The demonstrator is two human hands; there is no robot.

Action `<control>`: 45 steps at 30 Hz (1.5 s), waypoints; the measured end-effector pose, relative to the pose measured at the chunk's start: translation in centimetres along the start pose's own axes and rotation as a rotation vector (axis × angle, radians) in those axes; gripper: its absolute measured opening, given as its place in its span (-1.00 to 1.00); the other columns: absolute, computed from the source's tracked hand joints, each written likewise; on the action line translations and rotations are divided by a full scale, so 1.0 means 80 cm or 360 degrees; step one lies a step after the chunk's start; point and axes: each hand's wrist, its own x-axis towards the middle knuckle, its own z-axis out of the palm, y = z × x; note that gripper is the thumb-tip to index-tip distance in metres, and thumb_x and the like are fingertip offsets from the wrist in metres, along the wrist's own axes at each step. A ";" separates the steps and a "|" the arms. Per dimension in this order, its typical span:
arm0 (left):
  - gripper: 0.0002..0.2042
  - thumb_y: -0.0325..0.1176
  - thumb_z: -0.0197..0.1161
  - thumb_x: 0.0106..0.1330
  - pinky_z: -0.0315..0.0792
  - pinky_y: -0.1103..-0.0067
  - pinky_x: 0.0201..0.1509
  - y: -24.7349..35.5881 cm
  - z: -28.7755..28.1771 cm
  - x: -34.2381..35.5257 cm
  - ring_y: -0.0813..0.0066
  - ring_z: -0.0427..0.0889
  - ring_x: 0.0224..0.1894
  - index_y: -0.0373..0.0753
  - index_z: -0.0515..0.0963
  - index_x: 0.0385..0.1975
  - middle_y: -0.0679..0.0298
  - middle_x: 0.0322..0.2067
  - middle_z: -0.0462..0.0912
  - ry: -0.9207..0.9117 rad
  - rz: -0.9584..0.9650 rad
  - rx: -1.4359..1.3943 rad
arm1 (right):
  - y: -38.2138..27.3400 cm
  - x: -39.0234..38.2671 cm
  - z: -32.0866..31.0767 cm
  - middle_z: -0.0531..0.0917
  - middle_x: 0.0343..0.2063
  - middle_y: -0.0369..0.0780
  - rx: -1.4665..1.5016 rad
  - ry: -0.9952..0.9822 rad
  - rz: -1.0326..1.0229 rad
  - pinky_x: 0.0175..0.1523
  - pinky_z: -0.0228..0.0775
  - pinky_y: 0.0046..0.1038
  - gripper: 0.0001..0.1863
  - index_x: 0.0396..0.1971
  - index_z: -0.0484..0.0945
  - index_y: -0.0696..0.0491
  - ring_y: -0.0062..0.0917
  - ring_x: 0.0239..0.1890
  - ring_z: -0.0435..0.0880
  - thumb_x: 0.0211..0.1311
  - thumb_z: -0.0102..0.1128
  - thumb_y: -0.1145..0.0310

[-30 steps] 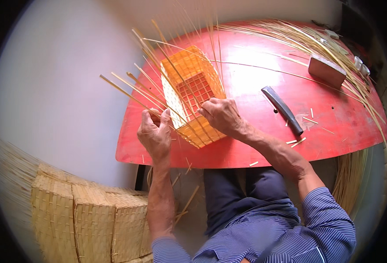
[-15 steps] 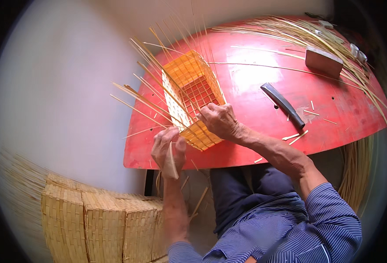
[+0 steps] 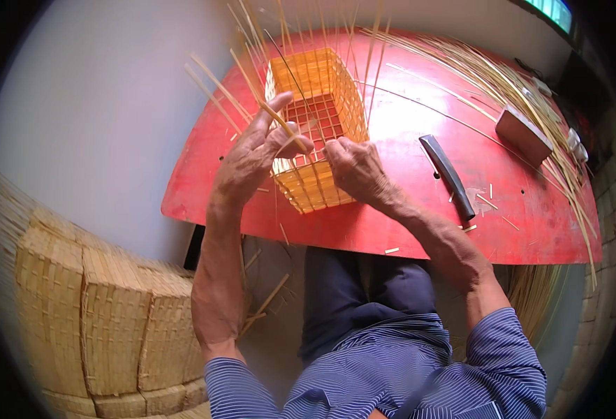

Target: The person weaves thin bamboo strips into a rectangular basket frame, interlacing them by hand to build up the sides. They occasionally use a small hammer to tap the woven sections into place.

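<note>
Since both hands meet at the woven basket's (image 3: 309,190) 6 o'clock rim, I read the step as setting one strip there. Left hand (image 3: 246,162), at the basket's 8 o'clock: fingers spread, index and thumb apart, tan strip (image 3: 278,119) lying across them, not clearly pinched. Right hand (image 3: 358,169), at 4 to 5 o'clock: fingers curled closed by the rim; can't tell what's inside them. To do it well: brace the corner with the right fingers, take the strip flat between left thumb and index, bend it right at the rim, slow and untwisted. Long free lengths would kink or split, I'd guess; thin wall would rack if pulled sideways. Basket sits on the red tabletop (image 3: 392,215), upper middle of view, grid base down, mouth up toward the head. Long axis about 12-to-6, leaning a touch to 11-to-5; one short wall faces the wearer at 6. Around it: curved black tool (image 3: 448,179) at 4 o'clock, brick-like block (image 3: 523,137) at 3, loose strip bundle (image 3: 477,68) at 2.
</note>
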 end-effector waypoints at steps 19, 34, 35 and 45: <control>-0.89 -0.36 0.39 0.35 0.17 0.71 -0.45 -0.091 0.014 -0.045 0.75 0.29 -0.56 -0.22 0.64 -0.37 0.51 -0.58 0.44 0.1189 0.0222 -0.0405 | 0.027 0.052 -0.045 0.58 -0.47 -0.04 0.0043 -0.0824 -0.0571 -0.34 0.52 -0.12 -0.85 -0.35 0.43 0.21 -0.06 -0.42 0.67 0.05 0.16 0.64; -0.86 -0.34 0.37 0.37 0.28 0.67 -0.44 -0.158 0.007 -0.055 0.71 0.40 -0.57 -0.25 0.62 -0.39 0.45 -0.63 0.49 0.1145 0.0090 -0.0523 | 0.028 0.069 -0.046 0.58 -0.53 -0.04 0.0003 -0.1165 -0.0580 -0.35 0.53 -0.13 -0.86 -0.42 0.43 0.19 -0.09 -0.42 0.68 -0.02 0.12 0.68; -0.86 -0.34 0.36 0.37 0.32 0.67 -0.42 -0.162 0.010 -0.057 0.71 0.42 -0.55 -0.26 0.63 -0.37 0.44 -0.62 0.51 0.1152 0.0095 -0.0539 | 0.029 0.068 -0.045 0.58 -0.54 -0.05 -0.0013 -0.1165 -0.0574 -0.35 0.53 -0.13 -0.87 -0.43 0.44 0.19 -0.09 -0.43 0.68 -0.02 0.13 0.68; -0.83 -0.29 0.38 0.37 0.55 0.60 -0.24 -0.171 0.024 -0.069 0.62 0.65 -0.41 -0.26 0.67 -0.24 0.34 -0.44 0.70 0.1314 0.0102 -0.0665 | -0.025 0.051 -0.052 0.58 -0.58 -0.09 -0.0208 -0.0570 -0.0408 -0.45 0.51 -0.18 -0.95 -0.46 0.47 0.19 -0.20 -0.52 0.68 0.15 0.11 0.54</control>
